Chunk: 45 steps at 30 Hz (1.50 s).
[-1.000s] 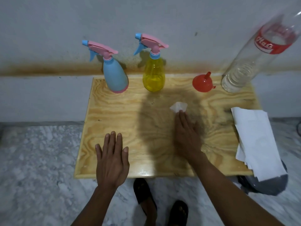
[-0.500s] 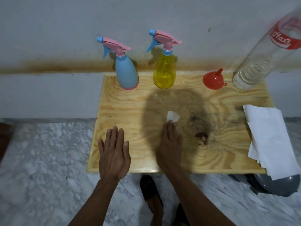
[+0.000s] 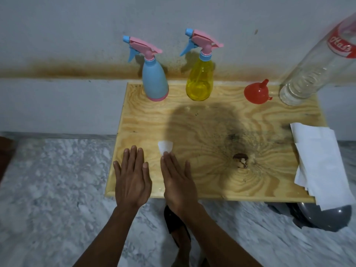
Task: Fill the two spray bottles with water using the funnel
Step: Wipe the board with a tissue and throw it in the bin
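Both hands lie flat near the tabletop [image 3: 192, 120] front edge, fingers released; right hand [image 3: 178, 182] presses a tissue [image 3: 165, 146], left hand [image 3: 133, 178] empty. Wipe dry before uncapping bottles.

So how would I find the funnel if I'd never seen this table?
Look at the wooden board against the wall and follow its back edge. Past the blue spray bottle and the yellow spray bottle, before the tall clear bottle, sits the funnel: small, red, upside down, spout up.

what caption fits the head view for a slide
Both hands flat on wooden board, right hand wiping with tissue; spray bottles, funnel and water bottle wait behind.
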Each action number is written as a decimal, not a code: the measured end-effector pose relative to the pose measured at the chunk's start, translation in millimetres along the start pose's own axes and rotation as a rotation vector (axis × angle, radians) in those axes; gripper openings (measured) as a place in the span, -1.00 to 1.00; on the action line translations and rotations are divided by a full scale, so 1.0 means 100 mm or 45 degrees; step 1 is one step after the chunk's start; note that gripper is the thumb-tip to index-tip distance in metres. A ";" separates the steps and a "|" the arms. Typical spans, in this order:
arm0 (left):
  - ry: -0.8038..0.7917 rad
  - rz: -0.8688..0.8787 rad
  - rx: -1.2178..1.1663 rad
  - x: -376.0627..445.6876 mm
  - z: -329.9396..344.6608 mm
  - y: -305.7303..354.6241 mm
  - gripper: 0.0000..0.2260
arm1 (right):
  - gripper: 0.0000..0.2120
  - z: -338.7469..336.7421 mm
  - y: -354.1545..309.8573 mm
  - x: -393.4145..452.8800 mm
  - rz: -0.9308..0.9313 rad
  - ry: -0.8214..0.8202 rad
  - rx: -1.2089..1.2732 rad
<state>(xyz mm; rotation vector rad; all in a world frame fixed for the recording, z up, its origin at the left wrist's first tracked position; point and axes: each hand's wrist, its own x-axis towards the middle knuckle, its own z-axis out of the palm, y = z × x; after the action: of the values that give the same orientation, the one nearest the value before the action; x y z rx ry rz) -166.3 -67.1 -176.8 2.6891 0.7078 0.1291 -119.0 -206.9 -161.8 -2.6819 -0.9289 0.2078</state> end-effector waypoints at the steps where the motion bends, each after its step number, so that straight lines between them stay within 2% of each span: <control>1: -0.001 0.008 -0.003 -0.02 0.01 0.05 -0.50 | -0.33 -0.03 0.08 -0.05 0.026 0.004 -0.030; 11: -0.116 0.088 -0.034 -0.32 0.21 0.63 -0.47 | -0.32 -0.29 0.99 -0.54 0.238 0.051 -0.160; 15: -0.162 0.066 -0.016 -0.42 0.24 0.76 -0.43 | -0.33 -0.33 1.24 -0.70 0.254 0.075 -0.161; 18: -0.182 0.088 -0.008 -0.50 0.22 0.86 -0.41 | -0.23 -0.34 1.31 -0.76 0.283 0.083 0.065; 21: -0.190 0.102 -0.025 -0.62 0.14 1.00 -0.40 | -0.22 -0.42 1.33 -0.87 0.306 0.152 0.369; 25: -0.202 0.109 -0.036 -0.80 -0.02 1.28 -0.43 | -0.40 -0.75 1.36 -1.17 0.510 0.184 0.597; 28: -0.233 0.141 -0.064 -0.93 -0.18 1.58 -0.41 | -0.59 -1.03 1.39 -1.44 0.708 0.313 0.757; 31: -0.285 0.228 -0.098 -1.04 -0.32 1.90 -0.36 | -0.74 -1.32 1.45 -1.74 0.888 0.472 0.880; 34: -0.333 0.355 -0.089 -1.06 -0.37 2.24 -0.32 | -0.77 -1.55 1.61 -2.04 1.030 0.596 0.889; 39: -0.416 0.613 -0.098 -1.08 -0.35 2.86 -0.45 | -0.83 -1.84 1.92 -2.49 1.254 0.917 0.818; 41: -0.415 0.718 -0.097 -1.11 -0.33 3.12 -0.41 | -0.84 -1.91 2.06 -2.67 1.324 0.999 0.777; 45: -0.406 0.941 -0.096 -1.17 -0.26 3.53 -0.48 | -0.93 -2.03 2.29 -3.03 1.468 1.084 0.679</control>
<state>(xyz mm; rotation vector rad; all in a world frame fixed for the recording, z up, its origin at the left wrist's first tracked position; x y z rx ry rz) -110.6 -403.2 -24.5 2.6664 -0.3895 -0.0891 -175.8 -612.9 -31.8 -2.0911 0.8222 -0.3820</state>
